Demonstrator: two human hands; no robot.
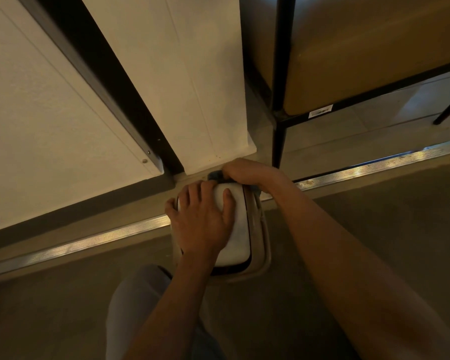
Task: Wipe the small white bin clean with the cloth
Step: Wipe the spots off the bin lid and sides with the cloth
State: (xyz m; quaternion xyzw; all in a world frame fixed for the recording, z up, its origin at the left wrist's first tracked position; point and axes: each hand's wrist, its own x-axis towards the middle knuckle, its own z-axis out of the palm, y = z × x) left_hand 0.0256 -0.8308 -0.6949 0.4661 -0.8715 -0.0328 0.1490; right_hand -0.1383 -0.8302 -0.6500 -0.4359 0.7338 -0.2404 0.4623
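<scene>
The small white bin [238, 229] stands on the floor below me, seen from above, with its white lid inside a beige rim. My left hand [202, 222] lies flat on the lid with fingers spread, pressing on it. My right hand [247, 172] is curled over the bin's far edge, shut on a dark blue-grey cloth [216, 176] that shows only as a small bunch beside the fingers. Most of the cloth is hidden under that hand.
A white door panel [192, 87] and dark frame [109, 81] rise just behind the bin. A metal threshold strip [96, 240] crosses the floor. A black-legged stand [279, 141] carrying a tan box is at the right. My knee [140, 302] is close in front.
</scene>
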